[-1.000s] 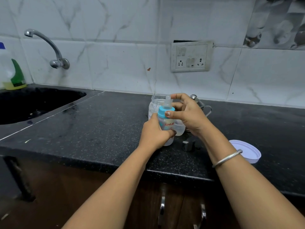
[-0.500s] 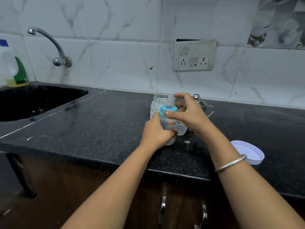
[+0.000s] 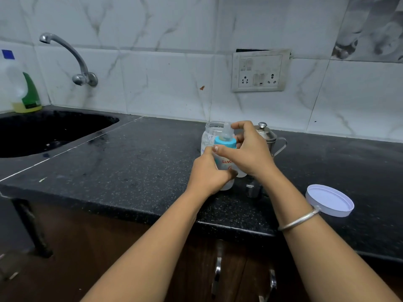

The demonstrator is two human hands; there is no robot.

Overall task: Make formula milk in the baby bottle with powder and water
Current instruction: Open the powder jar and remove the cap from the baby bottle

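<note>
Glossy speckled stone counter, clear plastic bottle w/ matt blue collar, shiny metal jug, tap.

One baby bottle, one jar, one steel jug, one white lid, one tap

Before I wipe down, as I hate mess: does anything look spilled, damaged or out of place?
The white lid lies upturned near the counter edge, off the open jar. The switch plate sits slightly crooked, a dark gap above it. No clear spill.
</note>
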